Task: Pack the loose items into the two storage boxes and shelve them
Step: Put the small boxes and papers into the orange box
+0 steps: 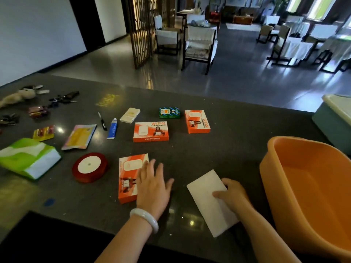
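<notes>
Now my right hand (232, 194) pinches the light, stiff white box (210, 202) by its edge; left hand (153, 183), fingers spread, rests on the orange carton (129, 177) at nine o'clock.

Dark speckled surface (218, 149) strewn with loose items. Left hand (153, 185), fingers straight, resting flat on the near orange-and-white WiFi box (129, 177). Right hand (232, 194) gripping a plain white box (207, 200), tilted, just right of it. Orange tub (311, 186) at near right, touching neither hand. Two more WiFi boxes (151, 131) farther off, a green carton (169, 113) between them. Red ribbon spool (89, 166) and green-white packet (28, 158) at left.
</notes>
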`<state>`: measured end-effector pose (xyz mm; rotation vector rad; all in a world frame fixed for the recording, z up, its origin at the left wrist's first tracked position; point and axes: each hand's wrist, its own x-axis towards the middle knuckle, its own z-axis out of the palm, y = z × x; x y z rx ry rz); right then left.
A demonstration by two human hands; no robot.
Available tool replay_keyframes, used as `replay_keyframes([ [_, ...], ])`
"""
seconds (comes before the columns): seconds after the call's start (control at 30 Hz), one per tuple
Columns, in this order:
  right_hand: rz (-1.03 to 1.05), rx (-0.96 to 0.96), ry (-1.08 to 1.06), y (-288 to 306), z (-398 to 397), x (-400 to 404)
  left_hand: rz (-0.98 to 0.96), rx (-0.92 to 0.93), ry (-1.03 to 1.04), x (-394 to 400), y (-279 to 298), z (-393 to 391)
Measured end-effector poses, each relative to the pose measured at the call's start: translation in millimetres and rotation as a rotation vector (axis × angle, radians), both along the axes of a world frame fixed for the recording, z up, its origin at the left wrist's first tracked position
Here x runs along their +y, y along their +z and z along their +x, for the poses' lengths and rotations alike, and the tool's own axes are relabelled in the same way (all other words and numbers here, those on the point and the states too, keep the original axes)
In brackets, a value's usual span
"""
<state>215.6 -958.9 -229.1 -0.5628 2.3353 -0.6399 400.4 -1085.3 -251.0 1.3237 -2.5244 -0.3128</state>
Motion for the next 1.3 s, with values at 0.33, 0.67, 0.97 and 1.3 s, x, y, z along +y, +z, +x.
replay_keyframes([
  [0.33,0.050,0.047,0.095,-1,24,-31,0.251,-0.093,0.187,-29,-3,19],
  [0.67,0.111,0.064,0.090,11,8,-8,0.153,-0.168,-0.050,-24,-10,22],
  [0.97,0.062,-0.016,0.028,12,7,13,0.243,-0.175,0.120,-10,-4,20],
  [1.3,-0.122,0.210,-0.055,69,-26,48,0.369,0.017,0.002,10,23,-13],
])
